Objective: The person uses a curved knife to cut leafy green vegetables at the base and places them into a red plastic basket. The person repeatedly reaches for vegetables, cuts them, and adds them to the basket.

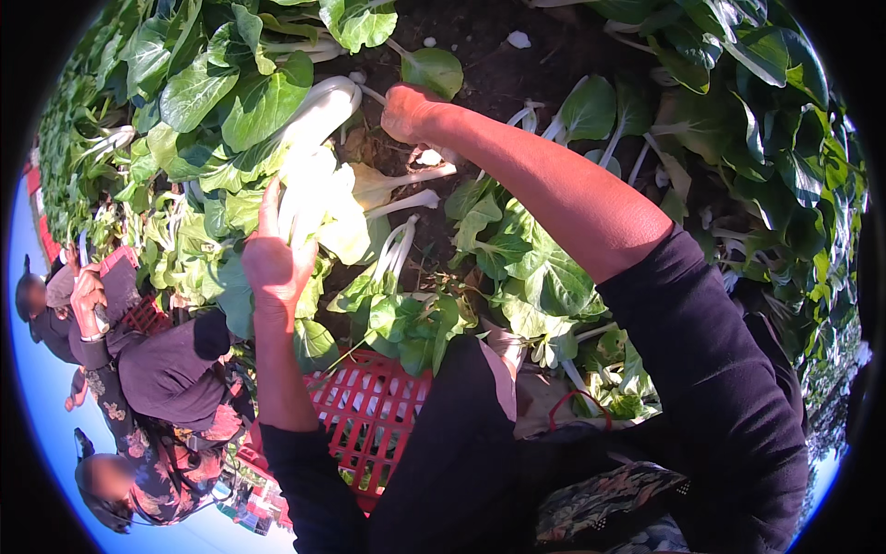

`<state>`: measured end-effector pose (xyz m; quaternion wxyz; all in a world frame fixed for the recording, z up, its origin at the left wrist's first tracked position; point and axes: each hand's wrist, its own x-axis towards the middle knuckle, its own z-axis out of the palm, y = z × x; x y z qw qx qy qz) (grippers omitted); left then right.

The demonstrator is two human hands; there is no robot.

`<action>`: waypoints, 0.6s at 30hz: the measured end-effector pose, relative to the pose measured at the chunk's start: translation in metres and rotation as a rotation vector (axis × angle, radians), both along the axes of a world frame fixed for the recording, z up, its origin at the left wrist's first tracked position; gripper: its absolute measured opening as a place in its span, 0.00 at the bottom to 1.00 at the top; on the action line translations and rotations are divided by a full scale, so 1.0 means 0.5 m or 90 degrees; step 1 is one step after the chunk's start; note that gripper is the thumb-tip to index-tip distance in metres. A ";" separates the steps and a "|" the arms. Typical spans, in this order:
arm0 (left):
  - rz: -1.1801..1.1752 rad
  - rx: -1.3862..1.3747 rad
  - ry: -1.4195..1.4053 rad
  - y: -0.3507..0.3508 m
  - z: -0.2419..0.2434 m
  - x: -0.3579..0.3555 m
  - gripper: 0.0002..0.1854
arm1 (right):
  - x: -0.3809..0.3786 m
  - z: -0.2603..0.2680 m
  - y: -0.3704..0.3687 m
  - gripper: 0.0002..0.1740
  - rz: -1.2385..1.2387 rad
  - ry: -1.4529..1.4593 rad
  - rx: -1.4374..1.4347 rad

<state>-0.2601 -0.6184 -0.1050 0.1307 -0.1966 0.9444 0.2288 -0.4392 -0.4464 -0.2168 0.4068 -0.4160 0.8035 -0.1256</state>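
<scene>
A bok choy with thick white stalks (322,111) lies tilted in front of me, its base pointing up and to the right. My left hand (277,263) grips it from below, the forefinger stretched along its sunlit, overexposed leaves. Beside the base, my right hand (415,118) is closed in a fist. A thin pale object (372,95) sticks out of that fist towards the base; whether it is a stalk or part of a tool cannot be told. Cut leaves with white stalks (398,246) lie on the soil between my arms.
Standing bok choy (201,76) grows at left, with more leafy plants (782,152) at right. A red plastic crate (374,408) stands by my leg, with pale stalks showing through its slats. Two people (166,374) (59,311) work at the left, near another red crate (145,315).
</scene>
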 end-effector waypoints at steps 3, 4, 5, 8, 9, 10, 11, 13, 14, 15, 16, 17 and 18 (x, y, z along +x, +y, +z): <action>-0.107 -0.244 -0.001 0.010 0.054 0.012 0.46 | 0.045 0.023 0.078 0.10 -0.188 -0.187 -0.033; -0.127 -0.253 0.036 0.015 0.079 0.011 0.43 | 0.062 0.033 0.110 0.11 -0.365 -0.317 -0.134; -0.129 -0.219 0.058 0.022 0.108 0.014 0.42 | 0.082 0.044 0.143 0.13 -0.537 -0.459 -0.169; -0.114 -0.134 0.124 0.053 0.188 0.024 0.41 | 0.123 0.082 0.208 0.19 -0.755 -0.673 -0.408; -0.108 -0.119 0.141 0.066 0.209 0.024 0.41 | 0.132 0.098 0.228 0.19 -0.768 -0.743 -0.478; -0.103 -0.087 0.157 0.079 0.224 0.022 0.41 | 0.138 0.113 0.240 0.26 -0.805 -0.807 -0.566; -0.094 -0.053 0.152 0.093 0.237 0.021 0.42 | 0.143 0.129 0.250 0.35 -0.821 -0.878 -0.681; -0.070 0.036 0.134 0.128 0.253 0.027 0.43 | 0.144 0.160 0.278 0.44 -0.795 -0.896 -0.758; -0.043 0.084 0.090 0.151 0.254 0.033 0.45 | 0.142 0.174 0.288 0.46 -0.719 -0.903 -0.840; -0.054 0.136 0.083 0.165 0.252 0.031 0.47 | 0.140 0.185 0.299 0.47 -0.683 -0.911 -0.887; -0.080 0.188 0.081 0.178 0.252 0.030 0.48 | 0.142 0.195 0.315 0.44 -0.679 -0.910 -0.899; -0.050 0.218 0.051 0.190 0.254 0.029 0.49 | 0.140 0.202 0.332 0.42 -0.710 -0.850 -0.857; 0.008 0.297 0.010 0.194 0.261 0.025 0.47 | 0.140 0.207 0.351 0.39 -0.732 -0.806 -0.815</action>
